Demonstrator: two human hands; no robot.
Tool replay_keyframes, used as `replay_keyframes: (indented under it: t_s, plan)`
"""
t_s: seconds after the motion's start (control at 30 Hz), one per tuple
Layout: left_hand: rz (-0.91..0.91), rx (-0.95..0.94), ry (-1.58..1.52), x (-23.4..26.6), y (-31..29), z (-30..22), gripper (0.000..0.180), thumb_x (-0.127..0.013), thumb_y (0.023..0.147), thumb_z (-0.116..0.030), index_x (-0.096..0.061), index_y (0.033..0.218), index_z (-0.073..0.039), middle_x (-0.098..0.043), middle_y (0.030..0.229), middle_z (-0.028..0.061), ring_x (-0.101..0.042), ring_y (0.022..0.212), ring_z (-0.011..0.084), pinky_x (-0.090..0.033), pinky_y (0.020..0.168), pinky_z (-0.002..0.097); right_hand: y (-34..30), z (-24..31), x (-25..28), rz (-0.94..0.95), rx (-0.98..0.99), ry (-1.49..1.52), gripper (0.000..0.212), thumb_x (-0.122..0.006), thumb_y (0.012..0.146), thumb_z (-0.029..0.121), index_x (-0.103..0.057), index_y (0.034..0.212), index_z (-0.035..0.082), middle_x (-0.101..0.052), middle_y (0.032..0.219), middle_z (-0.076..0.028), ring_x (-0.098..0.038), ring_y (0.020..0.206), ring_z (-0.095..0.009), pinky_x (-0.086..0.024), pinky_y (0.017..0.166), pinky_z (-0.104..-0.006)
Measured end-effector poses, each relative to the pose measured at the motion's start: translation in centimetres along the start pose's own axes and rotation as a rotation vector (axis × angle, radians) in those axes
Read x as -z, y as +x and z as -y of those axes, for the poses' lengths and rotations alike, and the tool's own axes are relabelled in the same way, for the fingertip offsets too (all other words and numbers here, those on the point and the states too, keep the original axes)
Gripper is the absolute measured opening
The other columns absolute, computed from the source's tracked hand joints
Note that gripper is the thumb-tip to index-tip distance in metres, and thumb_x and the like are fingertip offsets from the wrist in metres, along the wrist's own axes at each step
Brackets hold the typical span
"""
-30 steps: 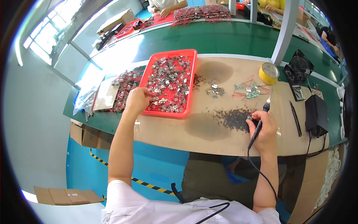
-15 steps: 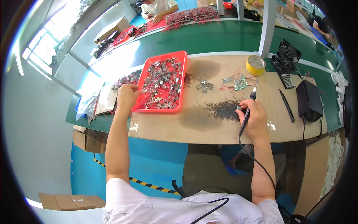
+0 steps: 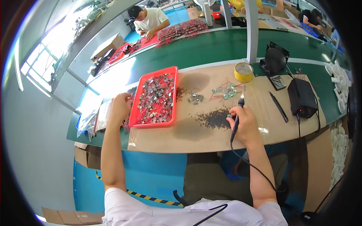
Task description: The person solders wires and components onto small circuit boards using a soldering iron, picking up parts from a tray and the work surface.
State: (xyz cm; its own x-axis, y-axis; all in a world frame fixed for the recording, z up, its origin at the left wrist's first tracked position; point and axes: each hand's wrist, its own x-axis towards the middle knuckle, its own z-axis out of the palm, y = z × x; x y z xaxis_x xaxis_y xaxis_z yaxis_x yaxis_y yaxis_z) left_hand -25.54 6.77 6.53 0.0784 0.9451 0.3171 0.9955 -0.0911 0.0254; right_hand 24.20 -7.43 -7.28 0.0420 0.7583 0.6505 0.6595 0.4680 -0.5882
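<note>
My left hand [image 3: 120, 107] is just left of the red tray [image 3: 174, 96], over a heap of red-wired parts [image 3: 126, 123] that the hand and tray partly cover. Its fingers are drawn together at the tips; what they hold, if anything, I cannot make out. Heaped inside the tray are small silvery parts with red wires [image 3: 156, 92]. My right hand [image 3: 245, 122] grips a soldering iron [image 3: 236, 126], its tip pointing up and away. A small greenish piece [image 3: 229, 116] shows at the thumb and fingertip of that hand, above scattered dark bits [image 3: 213, 118].
Silvery pieces [image 3: 195, 98] and green boards with red wires [image 3: 229, 91] lie on the brown sheet. Behind are yellow tape [image 3: 243, 72] and a black fan [image 3: 276, 58]. A black pen-like tool [image 3: 278, 107] and black soldering station [image 3: 302, 98] stand right. A person [image 3: 149, 22] works across.
The view has tilted up, so the table sits lower in the picture. My left hand has shifted slightly left, away from the tray's edge. My right hand still holds the soldering iron.
</note>
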Motion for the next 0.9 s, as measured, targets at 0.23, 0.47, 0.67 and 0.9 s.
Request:
replay_keyframes:
  t_s: [0.23,0.47,0.67,0.9]
  plan:
    - [-0.033,0.294,-0.712,1.7,-0.3,0.2,0.055,-0.082,0.098,-0.006,-0.069,0.151,0.003,-0.08,0.092,0.0113,-0.067,0.066,0.013,-0.049,0.053,0.0314,0.0,0.7,0.0,0.007,-0.018,-0.015,0.038,-0.092,0.081,-0.001,-0.069,0.111,0.008,-0.071,0.095,-0.013,-0.071,0.09,-0.035,-0.058,0.077,-0.047]
    - [0.107,0.491,-1.504,2.0,-2.4,-8.9,0.063,-0.069,0.105,0.003,-0.056,0.166,0.0,-0.072,0.088,0.0057,-0.055,0.059,0.006,-0.03,0.041,0.0225,0.3,0.6,0.0,-0.032,-0.02,-0.038,0.04,-0.093,0.08,-0.001,-0.069,0.11,0.01,-0.073,0.095,-0.012,-0.071,0.091,-0.037,-0.057,0.078,-0.0481]
    - [0.376,0.458,-1.785,-2.1,-6.4,-20.7,0.058,-0.073,0.104,0.003,-0.062,0.161,0.0,-0.074,0.096,0.0062,-0.06,0.067,0.0042,-0.032,0.041,0.0208,0.4,-0.2,-0.3,-0.179,0.088,0.026,0.037,-0.093,0.082,-0.001,-0.069,0.109,0.007,-0.073,0.094,-0.013,-0.07,0.084,-0.037,-0.056,0.072,-0.0461]
    - [0.672,0.426,-1.866,-7.3,-9.2,-31.0,0.037,-0.081,0.105,-0.001,-0.077,0.142,0.003,-0.079,0.102,0.0089,-0.063,0.069,0.0076,-0.039,0.047,0.0205,-0.1,0.0,0.8,-0.199,0.043,0.205,0.043,-0.101,0.081,0.003,-0.071,0.112,0.007,-0.081,0.105,-0.011,-0.076,0.088,-0.023,-0.061,0.075,-0.034]
